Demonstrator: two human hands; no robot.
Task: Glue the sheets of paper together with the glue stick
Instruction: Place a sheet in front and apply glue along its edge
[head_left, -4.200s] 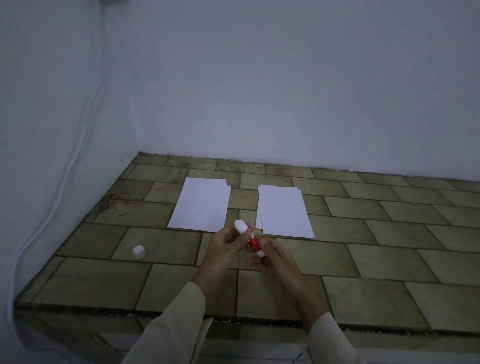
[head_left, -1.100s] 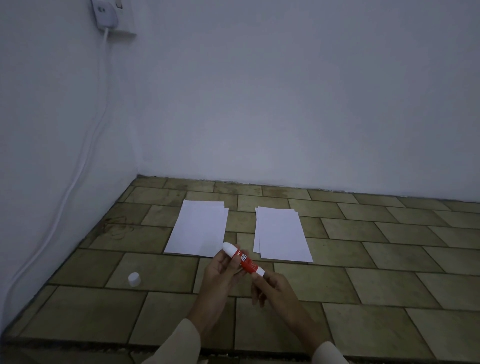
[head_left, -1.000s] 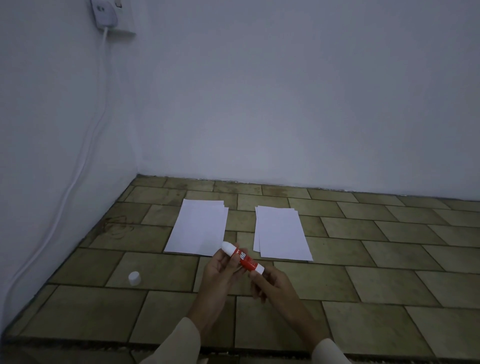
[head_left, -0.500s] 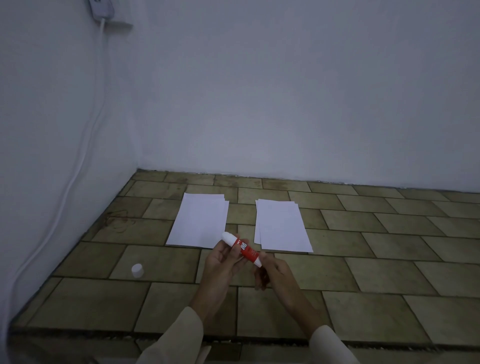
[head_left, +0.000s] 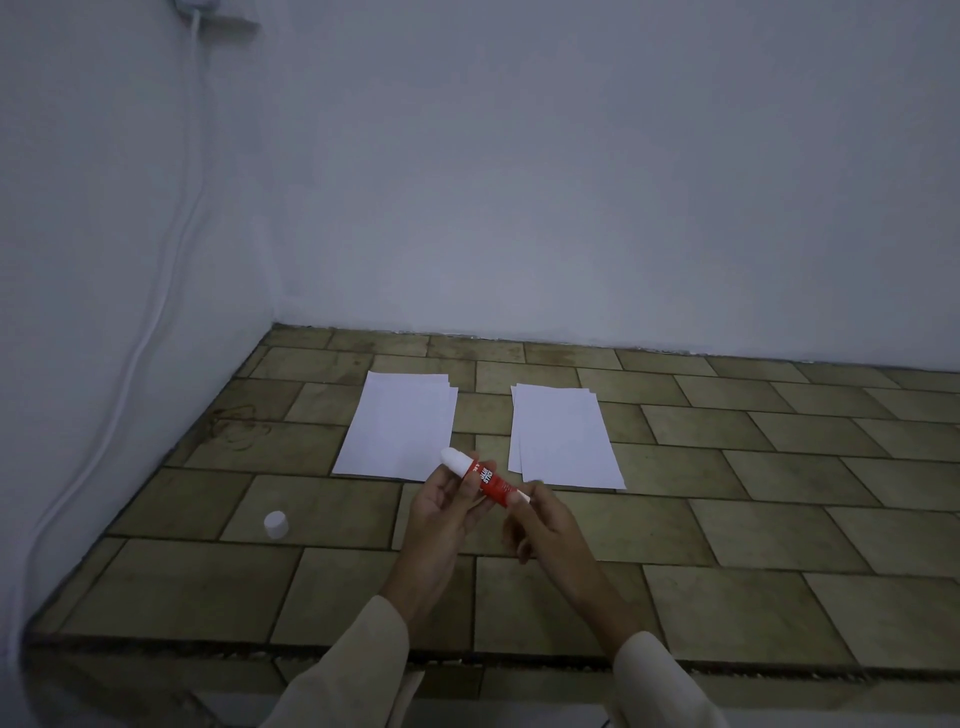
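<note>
I hold a red glue stick (head_left: 488, 482) with a white glue tip above the tiled surface. My left hand (head_left: 445, 506) grips its body, and my right hand (head_left: 540, 522) pinches the white base end. The tip points up and to the left. Its white cap (head_left: 276, 524) stands on a tile to the left, apart from my hands. Two small stacks of white paper lie beyond my hands: the left stack (head_left: 399, 425) and the right stack (head_left: 564, 436), with a gap between them.
The tiled surface (head_left: 727, 530) ends at a rough front edge (head_left: 467, 662) near me. White walls close the back and the left. A white cable (head_left: 156, 291) hangs down the left wall from a socket at the top.
Both hands still hold the glue stick, which is tilted slightly flatter than before. The view has shifted a little; the papers and the cap have not moved.
</note>
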